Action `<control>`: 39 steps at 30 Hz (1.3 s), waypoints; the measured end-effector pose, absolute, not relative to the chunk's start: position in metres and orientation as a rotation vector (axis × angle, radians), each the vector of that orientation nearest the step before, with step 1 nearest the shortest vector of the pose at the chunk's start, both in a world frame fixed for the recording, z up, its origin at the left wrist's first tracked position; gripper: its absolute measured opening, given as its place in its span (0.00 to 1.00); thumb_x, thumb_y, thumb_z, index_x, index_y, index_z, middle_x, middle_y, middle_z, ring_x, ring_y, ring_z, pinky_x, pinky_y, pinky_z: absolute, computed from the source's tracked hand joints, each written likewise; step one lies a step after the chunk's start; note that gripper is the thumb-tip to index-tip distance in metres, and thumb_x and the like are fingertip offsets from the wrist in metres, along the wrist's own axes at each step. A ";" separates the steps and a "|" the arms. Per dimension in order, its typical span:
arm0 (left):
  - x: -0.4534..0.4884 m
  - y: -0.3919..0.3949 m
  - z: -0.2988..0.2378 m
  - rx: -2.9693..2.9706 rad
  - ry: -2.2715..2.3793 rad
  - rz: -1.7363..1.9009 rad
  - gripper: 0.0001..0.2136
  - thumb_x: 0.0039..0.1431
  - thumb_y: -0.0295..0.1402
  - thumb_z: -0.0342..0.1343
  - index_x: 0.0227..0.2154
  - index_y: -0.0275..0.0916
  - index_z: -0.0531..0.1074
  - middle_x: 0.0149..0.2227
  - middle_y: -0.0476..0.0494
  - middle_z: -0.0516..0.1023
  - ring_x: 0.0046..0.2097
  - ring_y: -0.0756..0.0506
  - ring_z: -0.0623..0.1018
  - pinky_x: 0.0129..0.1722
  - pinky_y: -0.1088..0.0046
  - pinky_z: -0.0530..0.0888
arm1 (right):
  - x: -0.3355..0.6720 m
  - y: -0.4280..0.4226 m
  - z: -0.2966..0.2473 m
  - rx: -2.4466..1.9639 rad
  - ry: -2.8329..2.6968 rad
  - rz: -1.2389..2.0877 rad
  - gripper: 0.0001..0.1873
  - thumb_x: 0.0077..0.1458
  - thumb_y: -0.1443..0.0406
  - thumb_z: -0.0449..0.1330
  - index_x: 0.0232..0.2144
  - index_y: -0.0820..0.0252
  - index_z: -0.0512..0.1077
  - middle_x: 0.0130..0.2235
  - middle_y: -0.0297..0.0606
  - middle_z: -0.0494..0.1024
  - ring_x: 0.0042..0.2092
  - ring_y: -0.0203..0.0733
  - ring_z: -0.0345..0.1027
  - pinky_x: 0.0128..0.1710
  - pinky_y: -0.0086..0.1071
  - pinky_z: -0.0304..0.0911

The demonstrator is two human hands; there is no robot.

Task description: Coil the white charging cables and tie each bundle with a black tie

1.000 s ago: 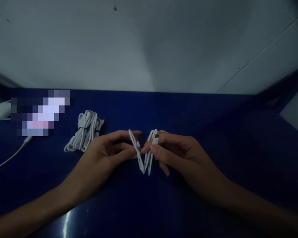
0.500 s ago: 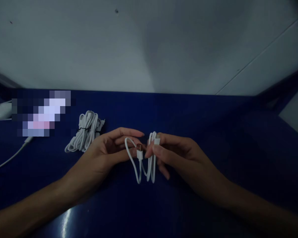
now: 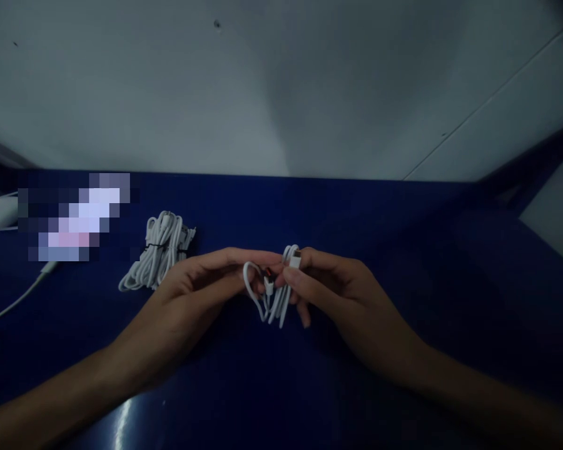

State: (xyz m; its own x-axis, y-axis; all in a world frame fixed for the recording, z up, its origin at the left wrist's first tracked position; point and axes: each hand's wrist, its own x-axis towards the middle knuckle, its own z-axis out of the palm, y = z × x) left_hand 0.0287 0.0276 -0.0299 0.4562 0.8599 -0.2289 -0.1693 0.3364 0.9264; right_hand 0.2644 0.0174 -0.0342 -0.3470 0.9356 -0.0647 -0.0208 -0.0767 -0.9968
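Between my hands is a white USB cable (image 3: 276, 307) wound into loose loops. My right hand (image 3: 344, 287) pinches the coil at its upper part, with one plug (image 3: 295, 259) sticking up by the thumb. My left hand (image 3: 199, 281) is closed at the coil's left side, its index finger stretched along the top and its fingertips partly hidden behind the loops. Another plug (image 3: 269, 285), orange inside, stands near the left fingertips, beside a single loop that bows out to the left.
A bundle of white cables (image 3: 162, 250), bound with a black tie, lies on the blue table (image 3: 263, 387) behind my left hand. Farther left are a blurred-out bright object (image 3: 87, 215) with a white cord (image 3: 19, 306) and a white rounded object (image 3: 0, 212). A pale wall (image 3: 169, 94) rises behind.
My left hand has moved right, its fingers now against the coil. The loops have tilted and drawn closer together, and the orange plug has shifted slightly right. My right hand keeps its grip.
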 end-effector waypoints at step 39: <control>0.031 0.026 -0.030 1.375 1.208 0.721 0.07 0.58 0.39 0.78 0.38 0.48 0.90 0.60 0.43 0.81 0.43 0.41 0.88 0.40 0.67 0.87 | 0.265 0.017 -0.035 -1.115 -1.374 1.620 0.14 0.75 0.57 0.65 0.40 0.57 0.85 0.33 0.33 0.81 0.32 0.33 0.74 0.34 0.28 0.72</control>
State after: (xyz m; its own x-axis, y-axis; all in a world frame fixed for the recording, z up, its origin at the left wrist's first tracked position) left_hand 0.0308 0.0261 -0.0297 0.2913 0.9330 -0.2113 0.2565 0.1366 0.9568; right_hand 0.2654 0.0172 -0.0349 -0.3616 0.9190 -0.1572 0.0056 -0.1665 -0.9860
